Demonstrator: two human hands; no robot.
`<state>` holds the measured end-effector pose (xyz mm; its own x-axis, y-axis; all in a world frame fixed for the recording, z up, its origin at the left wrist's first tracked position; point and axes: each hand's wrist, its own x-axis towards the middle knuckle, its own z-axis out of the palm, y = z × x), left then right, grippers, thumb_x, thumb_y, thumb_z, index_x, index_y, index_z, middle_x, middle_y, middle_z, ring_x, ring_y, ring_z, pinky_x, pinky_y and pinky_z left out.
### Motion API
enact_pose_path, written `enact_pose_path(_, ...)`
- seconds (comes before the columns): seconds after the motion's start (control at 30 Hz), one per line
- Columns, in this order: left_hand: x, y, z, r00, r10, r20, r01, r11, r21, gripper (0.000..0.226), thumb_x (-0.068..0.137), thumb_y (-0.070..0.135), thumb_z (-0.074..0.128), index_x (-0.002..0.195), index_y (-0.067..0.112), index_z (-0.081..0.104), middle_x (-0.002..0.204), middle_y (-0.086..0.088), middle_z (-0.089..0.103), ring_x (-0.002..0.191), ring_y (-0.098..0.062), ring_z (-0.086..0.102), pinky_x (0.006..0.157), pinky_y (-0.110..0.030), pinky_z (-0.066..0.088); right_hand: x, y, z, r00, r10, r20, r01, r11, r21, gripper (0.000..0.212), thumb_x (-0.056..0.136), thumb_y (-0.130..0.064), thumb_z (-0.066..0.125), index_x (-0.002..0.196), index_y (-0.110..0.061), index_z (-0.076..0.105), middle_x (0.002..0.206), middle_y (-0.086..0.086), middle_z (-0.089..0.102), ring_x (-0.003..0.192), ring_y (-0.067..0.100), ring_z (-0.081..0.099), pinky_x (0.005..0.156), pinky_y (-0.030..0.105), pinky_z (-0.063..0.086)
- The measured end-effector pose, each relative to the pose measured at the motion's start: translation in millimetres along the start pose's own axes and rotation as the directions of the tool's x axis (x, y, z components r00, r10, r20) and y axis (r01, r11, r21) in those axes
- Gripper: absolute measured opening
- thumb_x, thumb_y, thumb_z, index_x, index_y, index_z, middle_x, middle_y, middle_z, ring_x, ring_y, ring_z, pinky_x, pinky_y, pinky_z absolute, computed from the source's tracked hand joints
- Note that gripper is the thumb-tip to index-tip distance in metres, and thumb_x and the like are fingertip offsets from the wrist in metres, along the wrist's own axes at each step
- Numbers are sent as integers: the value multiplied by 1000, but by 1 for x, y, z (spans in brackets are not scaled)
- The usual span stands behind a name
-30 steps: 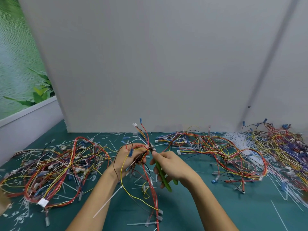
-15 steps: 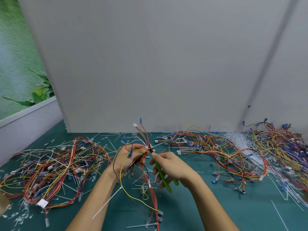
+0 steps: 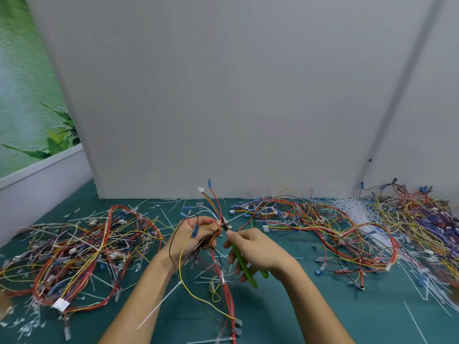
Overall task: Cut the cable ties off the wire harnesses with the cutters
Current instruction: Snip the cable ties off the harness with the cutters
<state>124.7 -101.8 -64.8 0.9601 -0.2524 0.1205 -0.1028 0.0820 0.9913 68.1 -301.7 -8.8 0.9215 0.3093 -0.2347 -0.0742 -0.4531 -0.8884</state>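
Head view, cutters tip indistinct against harness

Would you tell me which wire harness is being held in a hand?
The central harness gripped by the left hand, its connector ends pointing upward; the other harnesses lie in heaps on the green table at either side.
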Motion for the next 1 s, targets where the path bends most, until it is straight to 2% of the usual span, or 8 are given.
enact_pose_path(0.13, 0, 2, 1, 1000, -4, 21, 4, 1000, -13, 9, 95, 11, 66, 97, 12, 75, 85, -15, 69, 62, -20, 63, 55, -26, 48, 1, 2, 1, 1000, -21, -23, 21, 1000, 0, 46, 109, -44, 42, 109, -5, 65, 72, 5, 61, 54, 16, 61, 54, 39, 62)
enact_pose_path(0.33, 1, 1, 3, 999, -16, 29, 17, 1000, -23, 9, 95, 11, 66, 94, 13, 74, 84, -14, 67, 62, -22, 63, 55, -27, 48, 3, 3, 0, 1000, -11, -24, 11, 1000, -11, 44, 108, -46, 44, 112, -8, 66, 82, 8, 67, 64, 19, 66, 61, 41, 64)
enact_pose_path(0.5, 1, 1, 0, 999, -21, 35, 21, 1000, 3, 9, 95, 13, 66, 94, 15, 75, 85, -14, 70, 62, -20, 64, 56, -26, 49, 4, 5, 0, 999, -31, -29, 31, 999, -17, 45, 108, -45, 44, 108, -7, 67, 73, 5, 60, 56, 16, 60, 55, 38, 62)
enact_pose_path(0.63, 2, -1, 0, 999, -17, 43, 17, 1000, 5, 7, 94, 15, 68, 96, 13, 74, 83, -13, 69, 64, -22, 64, 58, -28, 50, 4, 4, 0, 999, -22, -27, 21, 999, -25, 45, 107, -47, 44, 110, -9, 67, 81, 6, 63, 63, 18, 65, 62, 43, 64)
enact_pose_path(0.73, 3, -2, -2, 999, -20, 32, 20, 1000, 10, 11, 89, 19, 71, 97, 12, 74, 84, -14, 69, 63, -21, 65, 57, -27, 51, 5, 5, 0, 999, -26, -27, 25, 999, -40, 45, 107, -48, 43, 112, -10, 66, 85, 6, 65, 67, 17, 67, 64, 42, 65)
enact_pose_path(0.9, 2, -5, 1, 995, -39, 90, 38, 999, 16, 27, 81, 35, 82, 93, 12, 76, 74, -14, 68, 60, -20, 64, 57, -27, 51, 6, 7, 5, 999, -34, -38, 32, 998, -47, 50, 108, -49, 43, 108, -5, 66, 76, 6, 59, 55, 16, 60, 60, 47, 62)
enact_pose_path(1.0, 2, -3, 7, 996, -36, 86, 32, 998, 50, 36, 79, 42, 84, 94, 11, 76, 78, -16, 68, 60, -21, 64, 58, -28, 51, 7, 8, 3, 998, -21, -55, 19, 999, -40, 50, 107, -51, 45, 106, -5, 66, 76, 6, 59, 55, 18, 60, 60, 47, 62)
